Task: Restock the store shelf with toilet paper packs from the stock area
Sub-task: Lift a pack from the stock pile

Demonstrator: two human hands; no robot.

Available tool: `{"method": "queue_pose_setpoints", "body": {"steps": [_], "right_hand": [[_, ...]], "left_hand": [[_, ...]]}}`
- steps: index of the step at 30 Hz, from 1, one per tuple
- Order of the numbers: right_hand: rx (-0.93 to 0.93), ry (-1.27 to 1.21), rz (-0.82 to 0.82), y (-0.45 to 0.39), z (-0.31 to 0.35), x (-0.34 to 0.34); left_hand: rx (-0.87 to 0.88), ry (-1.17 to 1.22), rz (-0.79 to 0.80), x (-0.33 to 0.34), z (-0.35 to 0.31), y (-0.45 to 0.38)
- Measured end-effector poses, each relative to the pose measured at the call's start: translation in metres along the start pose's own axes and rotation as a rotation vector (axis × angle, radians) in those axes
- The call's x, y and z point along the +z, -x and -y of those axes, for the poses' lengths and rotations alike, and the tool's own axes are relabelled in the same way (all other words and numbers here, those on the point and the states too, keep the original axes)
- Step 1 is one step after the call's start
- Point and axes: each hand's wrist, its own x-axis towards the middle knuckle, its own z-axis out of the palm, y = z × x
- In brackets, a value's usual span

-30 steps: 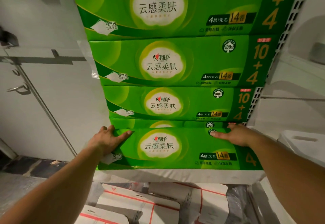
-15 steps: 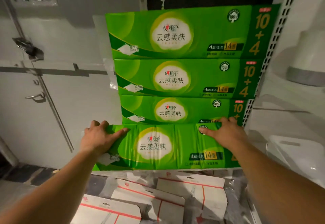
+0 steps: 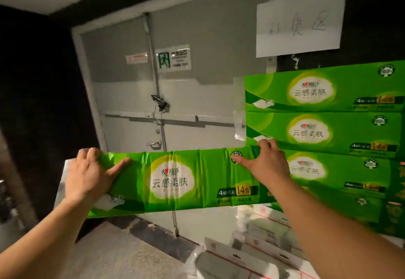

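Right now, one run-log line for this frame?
phase: carrying | left hand: grips green toilet paper pack, left end | right hand: grips right end | stack: to the right | door: behind

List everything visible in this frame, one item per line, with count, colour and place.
Held green plastic-wrapped toilet paper pack: one, green, centre, gripped at both ends.
Stacked green toilet paper packs: at least three, green, right.
Grey metal double door: one, grey-white, behind the held pack.
White paper sign with handwriting: one, white, upper right wall.
Green exit sign sticker: one, green-white, on the door.
White flat cartons with red lines: several, lower right floor.
Left hand: grips the pack's left end.
Right hand: grips its right end.
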Motion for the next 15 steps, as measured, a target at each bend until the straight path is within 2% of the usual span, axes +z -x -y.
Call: {"method": "queue_pose_setpoints", "body": {"steps": [8, 15], "right_hand": [[-0.275, -0.244, 0.068, 0.013, 0.216, 0.077], [-0.471, -0.459, 0.168, 0.018, 0.382, 0.145]], "left_hand": [[-0.238, -0.252, -0.212, -0.163, 0.162, -0.012], [-0.356, -0.394, -0.352, -0.250, 0.267, -0.010]]}}
